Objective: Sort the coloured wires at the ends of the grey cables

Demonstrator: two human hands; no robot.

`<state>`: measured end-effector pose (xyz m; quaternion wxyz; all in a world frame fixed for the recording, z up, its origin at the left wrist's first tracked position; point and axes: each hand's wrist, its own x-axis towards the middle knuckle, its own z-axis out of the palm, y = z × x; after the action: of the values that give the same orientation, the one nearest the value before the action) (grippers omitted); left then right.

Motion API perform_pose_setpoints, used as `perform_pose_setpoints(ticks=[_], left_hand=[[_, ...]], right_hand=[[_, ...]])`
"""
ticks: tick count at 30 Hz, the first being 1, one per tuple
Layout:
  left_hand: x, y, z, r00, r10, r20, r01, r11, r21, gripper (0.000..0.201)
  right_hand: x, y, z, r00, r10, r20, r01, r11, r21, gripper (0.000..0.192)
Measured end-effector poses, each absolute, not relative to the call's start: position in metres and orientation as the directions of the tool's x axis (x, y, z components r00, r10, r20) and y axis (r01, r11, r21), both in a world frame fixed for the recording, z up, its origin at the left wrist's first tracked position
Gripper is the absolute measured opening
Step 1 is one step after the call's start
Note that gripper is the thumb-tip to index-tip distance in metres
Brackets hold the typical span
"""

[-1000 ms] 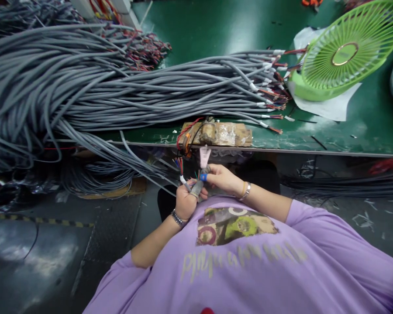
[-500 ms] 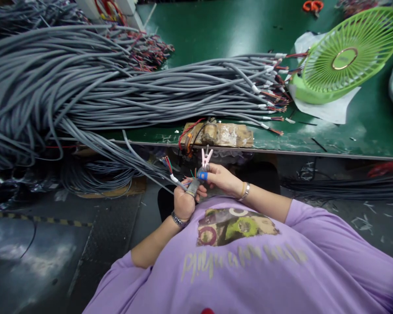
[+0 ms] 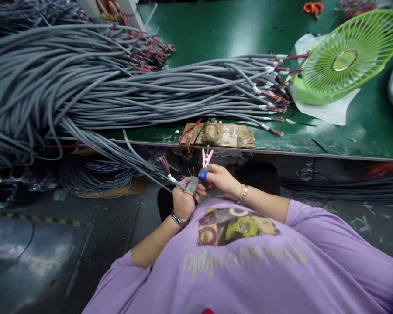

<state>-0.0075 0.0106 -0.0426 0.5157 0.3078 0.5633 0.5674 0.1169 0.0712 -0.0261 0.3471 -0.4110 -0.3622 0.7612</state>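
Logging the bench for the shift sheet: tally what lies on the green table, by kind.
Heaps of grey cable: 1
Green fans: 1
White paper sheets under the fan: 1
Brown wooden blocks at the near edge: 1
Orange-handled scissors, far edge: 1
Total: 5

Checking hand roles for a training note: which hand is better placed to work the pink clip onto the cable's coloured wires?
Probably the right hand: it already holds the pink clip, while the left hand grips the grey cable.
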Motion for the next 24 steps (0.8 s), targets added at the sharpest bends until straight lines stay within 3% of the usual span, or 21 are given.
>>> perform_pose_setpoints(ticks=[9, 13, 19, 24], left_hand=[[-0.0111, 0.0113, -0.0371, -0.281, 0.924, -0.258, -0.284, 0.177, 0.942, 0.030], [-0.0116, 0.0101, -0.0395, -0.231, 0.943, -0.241, -0.227, 0.188, 0.956, 0.029], [-0.0107, 0.0096, -0.0417, -0.210, 0.954, -0.216, -0.144, 0.189, 0.972, 0.029], [-0.0091, 0.0115, -0.0413, -0.246, 0.940, -0.238, -0.190, 0.194, 0.962, 0.030]], right_hand=[[0.1235, 0.0736, -0.0269, -0.473, 0.797, -0.376, -0.265, -0.536, -0.801, 0.029], [0.1244, 0.0758, -0.0209, -0.509, 0.758, -0.407, -0.180, -0.556, -0.811, 0.037], [0.1190, 0.0784, -0.0232, -0.495, 0.788, -0.366, -0.190, -0.509, -0.839, 0.041], [0.1151, 0.0736, -0.0278, -0.422, 0.834, -0.356, -0.245, -0.483, -0.841, 0.039]])
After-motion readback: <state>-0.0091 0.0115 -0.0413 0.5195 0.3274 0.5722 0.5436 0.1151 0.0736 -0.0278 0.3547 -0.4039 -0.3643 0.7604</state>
